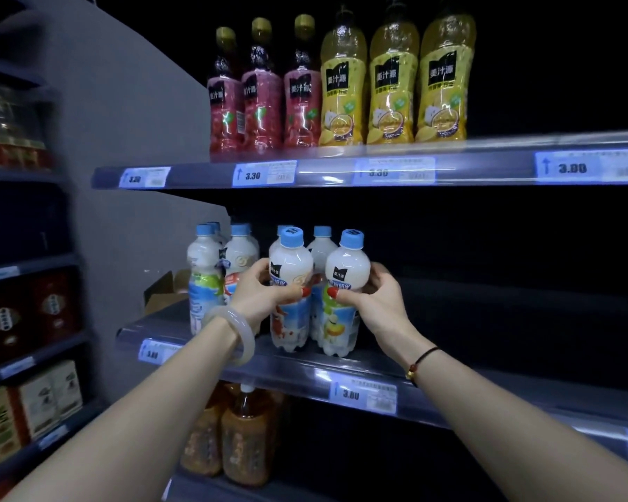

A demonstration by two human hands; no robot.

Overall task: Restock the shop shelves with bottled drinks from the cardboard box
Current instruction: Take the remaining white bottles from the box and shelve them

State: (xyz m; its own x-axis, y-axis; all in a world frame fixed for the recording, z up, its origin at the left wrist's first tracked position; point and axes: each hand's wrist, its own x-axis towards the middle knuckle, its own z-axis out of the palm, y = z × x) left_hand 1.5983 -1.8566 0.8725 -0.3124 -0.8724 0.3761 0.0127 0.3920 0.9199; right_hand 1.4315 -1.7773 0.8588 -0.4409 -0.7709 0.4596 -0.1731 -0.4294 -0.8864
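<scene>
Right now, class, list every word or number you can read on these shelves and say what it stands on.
"3.30": price tag under red bottles.
"3.00": upper shelf's right tag.
"美汁源": yellow bottles' black labels.
Middle shelf tag: seems "3.80", blurred.
Tag's number and all small print: too blurred.
White bottles' lower labels: unreadable.

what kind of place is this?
Most likely a small shop's drinks aisle. Shelf edges carry price tags, rows of juice bottles stand above, and both hands set white bottles on the middle shelf.
</scene>
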